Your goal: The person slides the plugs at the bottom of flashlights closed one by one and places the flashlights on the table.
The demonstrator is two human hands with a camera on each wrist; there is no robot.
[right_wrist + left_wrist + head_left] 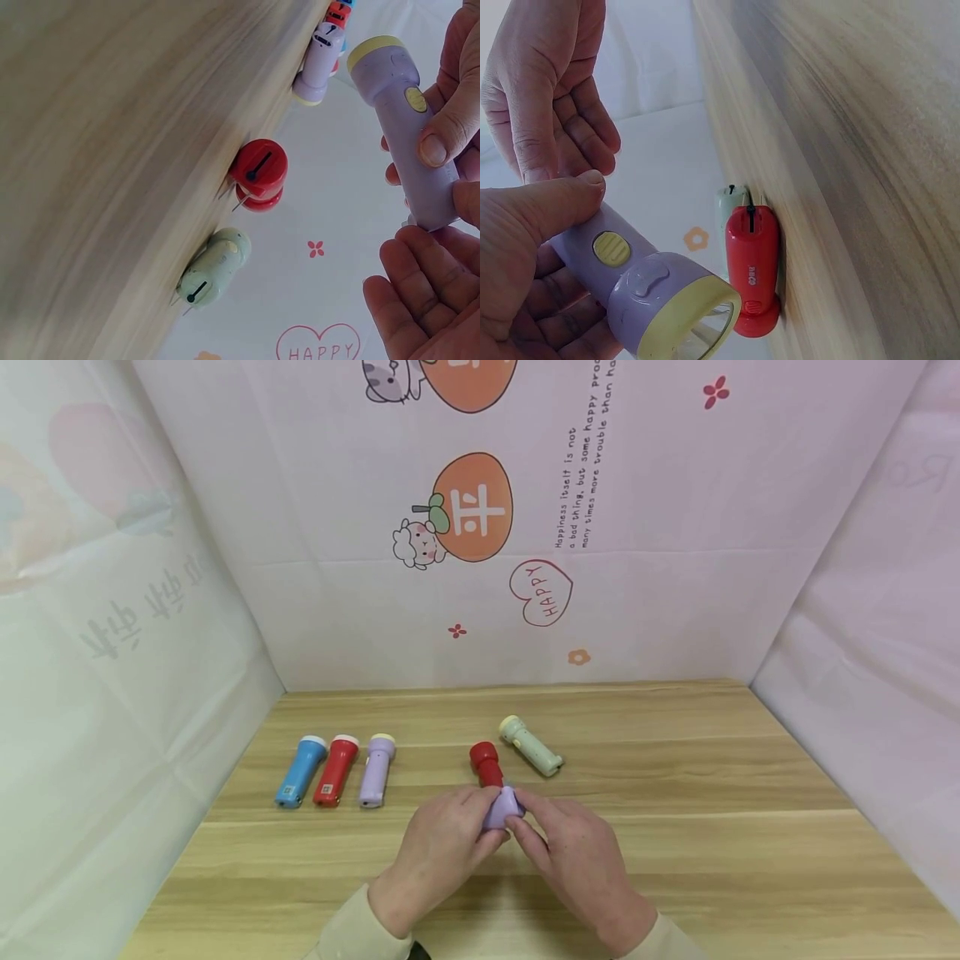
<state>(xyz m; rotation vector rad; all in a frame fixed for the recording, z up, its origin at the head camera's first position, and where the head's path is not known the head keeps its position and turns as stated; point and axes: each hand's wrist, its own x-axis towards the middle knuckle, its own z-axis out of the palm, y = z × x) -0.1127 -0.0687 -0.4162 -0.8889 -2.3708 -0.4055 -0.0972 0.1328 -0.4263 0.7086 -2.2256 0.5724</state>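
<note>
Both hands meet over the table around a lilac flashlight [641, 270] with a pale yellow rim and yellow button. My left hand [442, 839] grips its body, thumb along the side behind the button. At the tail end, my right hand [581, 852] pinches with thumb and fingertips; its other fingers [424, 292] spread below. A small piece [409, 221] sticks out beside those fingertips. Just beyond the hands lies a red flashlight [488, 764], partly covered by them in the head view. Thin metal prongs [238, 199] project from its tail.
A pale green flashlight [532, 747], also with prongs, lies behind and to the right. In a row at the left lie a blue flashlight [300, 772], another red flashlight [337, 772] and a second lilac flashlight [377, 772]. Printed white cloth [645, 610] walls the table's back and sides.
</note>
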